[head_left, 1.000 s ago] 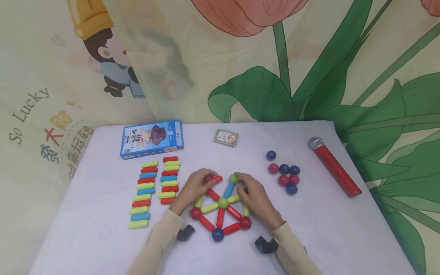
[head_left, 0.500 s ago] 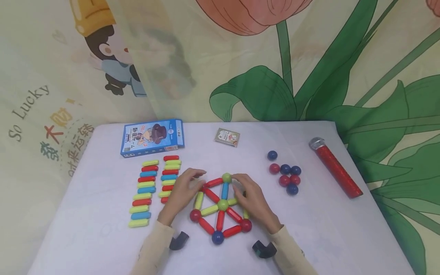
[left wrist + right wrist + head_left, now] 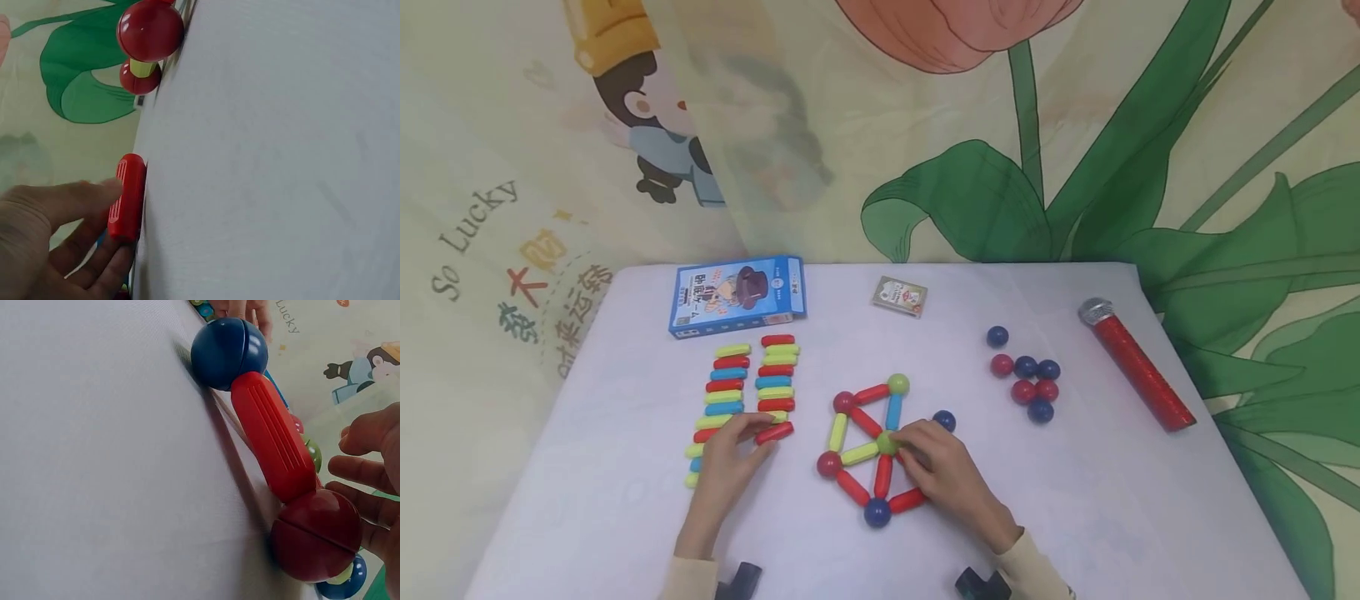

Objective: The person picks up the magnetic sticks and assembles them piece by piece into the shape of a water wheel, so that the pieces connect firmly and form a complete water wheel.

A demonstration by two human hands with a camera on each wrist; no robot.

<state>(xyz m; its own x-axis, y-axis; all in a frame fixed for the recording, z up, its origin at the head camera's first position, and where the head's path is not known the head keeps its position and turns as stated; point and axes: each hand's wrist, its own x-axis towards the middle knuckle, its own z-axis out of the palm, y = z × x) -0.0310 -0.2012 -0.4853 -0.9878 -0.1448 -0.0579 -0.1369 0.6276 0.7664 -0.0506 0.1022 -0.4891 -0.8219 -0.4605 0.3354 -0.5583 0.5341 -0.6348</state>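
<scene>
Across the upper half of the frame hangs a tulip-printed backdrop (image 3: 947,108). Below it spreads a white-clothed table (image 3: 1120,500), its back edge level, its right edge slanting toward the lower right corner. A wheel of sticks and balls (image 3: 859,454) lies at lower centre, cloth stretching to its right. Over it is the right hand (image 3: 951,479), thumb and fingers apart; whether it touches, I cannot tell. Lower left of centre, the left hand (image 3: 726,467) reaches over two rows of sticks (image 3: 776,382). A blue box (image 3: 737,296) lies near the back edge, left; a red microphone (image 3: 1138,367) slants by the right edge. Smallest, a red stick (image 3: 774,433) is clamped between left thumb and fingers.
</scene>
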